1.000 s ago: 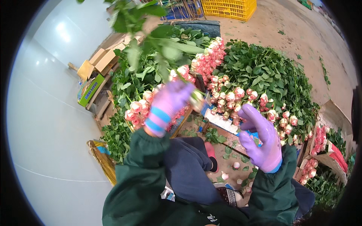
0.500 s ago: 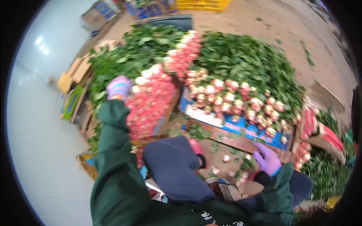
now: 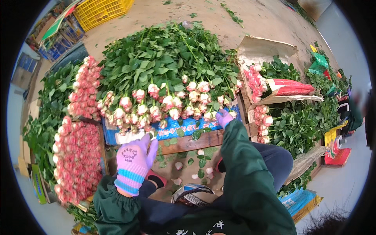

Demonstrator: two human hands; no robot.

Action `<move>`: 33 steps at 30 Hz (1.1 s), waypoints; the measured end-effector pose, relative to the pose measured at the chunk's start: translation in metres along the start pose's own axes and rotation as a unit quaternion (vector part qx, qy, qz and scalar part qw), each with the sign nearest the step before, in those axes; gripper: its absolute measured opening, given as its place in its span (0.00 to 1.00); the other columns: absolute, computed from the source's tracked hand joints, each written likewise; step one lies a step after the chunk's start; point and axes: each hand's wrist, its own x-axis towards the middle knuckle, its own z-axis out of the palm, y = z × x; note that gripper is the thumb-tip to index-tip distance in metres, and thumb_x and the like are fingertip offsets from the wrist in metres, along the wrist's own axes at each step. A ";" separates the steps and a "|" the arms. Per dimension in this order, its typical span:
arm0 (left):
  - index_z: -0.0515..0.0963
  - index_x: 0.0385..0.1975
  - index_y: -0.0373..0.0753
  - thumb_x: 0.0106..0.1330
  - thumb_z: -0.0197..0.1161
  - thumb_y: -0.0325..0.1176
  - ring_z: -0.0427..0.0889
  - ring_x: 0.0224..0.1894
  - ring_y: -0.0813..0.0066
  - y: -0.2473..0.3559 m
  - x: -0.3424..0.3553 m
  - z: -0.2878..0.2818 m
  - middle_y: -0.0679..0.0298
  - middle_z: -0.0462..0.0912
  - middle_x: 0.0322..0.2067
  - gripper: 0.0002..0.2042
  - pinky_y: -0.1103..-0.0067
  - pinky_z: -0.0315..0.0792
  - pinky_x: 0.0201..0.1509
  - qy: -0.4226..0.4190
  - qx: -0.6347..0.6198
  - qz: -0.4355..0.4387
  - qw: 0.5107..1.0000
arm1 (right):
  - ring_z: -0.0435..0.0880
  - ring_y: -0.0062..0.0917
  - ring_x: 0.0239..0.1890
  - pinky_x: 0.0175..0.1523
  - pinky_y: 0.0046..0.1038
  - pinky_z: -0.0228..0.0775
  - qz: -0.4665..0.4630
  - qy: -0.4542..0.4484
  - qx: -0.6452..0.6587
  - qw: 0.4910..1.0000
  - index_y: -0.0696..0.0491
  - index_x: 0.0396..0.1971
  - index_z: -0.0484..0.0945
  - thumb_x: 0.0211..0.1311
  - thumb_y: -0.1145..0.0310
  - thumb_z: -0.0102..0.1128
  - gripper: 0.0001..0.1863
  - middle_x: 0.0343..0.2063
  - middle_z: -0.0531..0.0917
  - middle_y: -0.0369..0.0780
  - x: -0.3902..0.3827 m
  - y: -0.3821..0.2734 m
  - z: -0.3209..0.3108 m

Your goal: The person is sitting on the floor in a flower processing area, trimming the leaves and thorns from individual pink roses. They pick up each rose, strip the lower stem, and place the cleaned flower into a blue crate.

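You've got a yellow plastic crate (image 3: pixel 105 11) at top left, w/ blue crates (image 3: pixel 58 45) just below it. Brown cardboard boxes (image 3: pixel 21 74) sit at far left; a green-edged flat box (image 3: pixel 38 184) lies at lower left by the packed rose heads. On your right, a torn brown cardboard box (image 3: pixel 263 50) holds bunches; red-and-white paper sleeves (image 3: pixel 291 88) wrap bunches beside it. A blue printed sheet (image 3: pixel 184 127) lies under the middle rose heads. Blue-yellow bag (image 3: pixel 299 199) at lower right.
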 end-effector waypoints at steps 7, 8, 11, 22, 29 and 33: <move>0.74 0.26 0.39 0.67 0.54 0.44 0.79 0.24 0.50 -0.002 0.050 0.055 0.54 0.78 0.17 0.15 0.60 0.69 0.30 -0.106 0.040 0.023 0.993 | 0.77 0.41 0.57 0.63 0.36 0.66 0.101 0.001 -0.276 0.956 0.58 0.55 0.74 0.63 0.41 0.48 0.35 0.53 0.77 0.51 0.022 -0.068 0.007; 0.74 0.27 0.39 0.67 0.54 0.45 0.79 0.24 0.50 0.000 0.055 0.057 0.54 0.78 0.18 0.15 0.60 0.70 0.31 -0.113 0.044 0.027 0.992 | 0.78 0.41 0.55 0.62 0.36 0.67 0.112 -0.034 -0.304 0.946 0.58 0.52 0.77 0.64 0.41 0.48 0.34 0.52 0.79 0.51 0.029 -0.069 0.012; 0.74 0.25 0.41 0.67 0.55 0.44 0.78 0.19 0.57 -0.003 0.058 0.067 0.58 0.77 0.15 0.14 0.65 0.71 0.27 -0.090 0.074 0.065 0.991 | 0.78 0.42 0.55 0.60 0.38 0.68 0.080 -0.082 -0.291 0.950 0.59 0.53 0.75 0.63 0.42 0.50 0.34 0.53 0.77 0.53 0.048 -0.058 0.016; 0.74 0.29 0.41 0.67 0.53 0.46 0.80 0.26 0.51 0.007 0.040 0.056 0.55 0.79 0.20 0.15 0.59 0.71 0.32 -0.103 0.017 0.067 0.992 | 0.79 0.21 0.22 0.26 0.25 0.74 -0.015 -0.048 0.430 0.902 0.56 0.42 0.79 0.64 0.67 0.62 0.10 0.24 0.81 0.37 0.019 -0.112 -0.067; 0.75 0.33 0.41 0.68 0.54 0.44 0.80 0.27 0.52 0.017 0.020 0.059 0.55 0.80 0.21 0.13 0.60 0.72 0.31 -0.070 -0.012 0.118 0.990 | 0.73 0.13 0.23 0.30 0.17 0.62 -0.084 -0.164 0.415 0.891 0.51 0.32 0.78 0.63 0.57 0.64 0.13 0.22 0.77 0.30 -0.161 -0.217 -0.087; 0.77 0.37 0.39 0.68 0.53 0.45 0.80 0.24 0.56 0.021 0.009 0.055 0.58 0.80 0.20 0.14 0.64 0.72 0.29 -0.015 -0.035 0.171 0.985 | 0.79 0.16 0.30 0.38 0.20 0.70 -0.099 -0.219 0.421 0.875 0.53 0.37 0.79 0.67 0.57 0.59 0.13 0.27 0.81 0.34 -0.211 -0.233 -0.085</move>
